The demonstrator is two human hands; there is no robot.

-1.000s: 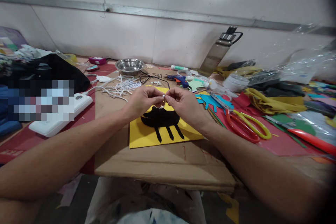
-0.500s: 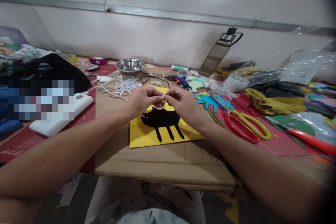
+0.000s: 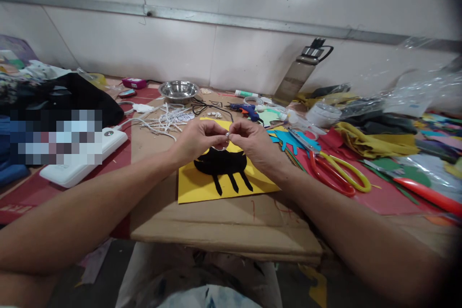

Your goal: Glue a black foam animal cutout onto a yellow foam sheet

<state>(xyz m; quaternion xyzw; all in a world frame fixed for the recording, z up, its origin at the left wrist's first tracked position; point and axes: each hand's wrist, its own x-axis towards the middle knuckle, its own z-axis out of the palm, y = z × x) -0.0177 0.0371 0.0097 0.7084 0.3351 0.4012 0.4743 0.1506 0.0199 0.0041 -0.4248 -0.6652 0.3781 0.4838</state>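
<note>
Above the yellow sheet, the fingertips of my two hands meet around a small whitish loop that looks like a string of beads. My left hand pinches it from the left, my right hand from the right. Most of the loop is hidden behind the fingers, and a small shiny bit shows where they meet. Below lies a black cut-out shape with several pointed strips running down over the yellow sheet. Beyond my hands sit a few small white pieces.
White strips and a metal bowl are behind my left hand. To the right lie a blue glue gun, blue cut-outs and red-and-yellow-handled scissors. A bottle stands at the back; a white power strip is left.
My fingertips have shifted slightly to the right and closer together. Less of the whitish loop shows below them now. The things on the table stay where they were.
</note>
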